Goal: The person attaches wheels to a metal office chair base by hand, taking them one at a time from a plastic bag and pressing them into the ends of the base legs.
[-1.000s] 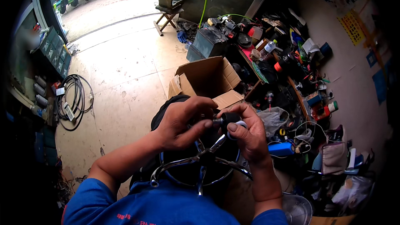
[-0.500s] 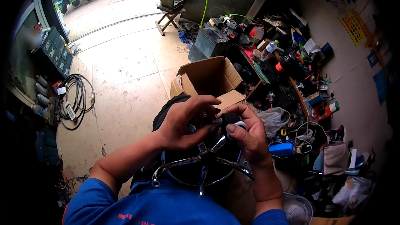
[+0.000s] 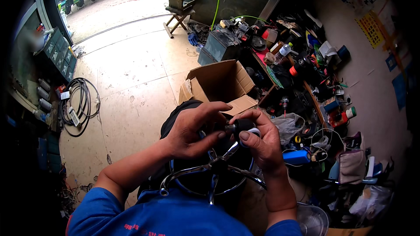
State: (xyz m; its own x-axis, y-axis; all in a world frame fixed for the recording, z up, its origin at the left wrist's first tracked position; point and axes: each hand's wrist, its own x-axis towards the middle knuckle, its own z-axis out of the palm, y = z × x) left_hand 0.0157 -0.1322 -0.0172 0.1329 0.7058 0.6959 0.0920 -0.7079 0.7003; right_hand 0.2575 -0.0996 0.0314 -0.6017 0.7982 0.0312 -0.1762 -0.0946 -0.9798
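Note:
My right hand (image 3: 262, 142) pinches a caster (image 3: 243, 126) with a black housing, a whitish wheel and a short metal stem that points left. Beside it, my left hand (image 3: 192, 129) is curled around a leg of a chrome five-star chair base (image 3: 218, 165), its thumb close to the stem tip. That leg's end is mostly hidden by the fingers. The chrome base lies over my lap, with its dark hub in the middle and curved tubular legs spreading out. One leg end toward the lower left shows an open, bare socket.
Beyond my hands stands an open cardboard box (image 3: 221, 81). Piled parts, tools and a blue battery pack (image 3: 296, 157) crowd the right. A coiled black cable (image 3: 81, 107) lies on the floor at left. A small folding stool (image 3: 178, 15) stands by the doorway.
The caster in my right hand has shifted slightly to the right and down. My left thumb has drawn a little back from the stem.

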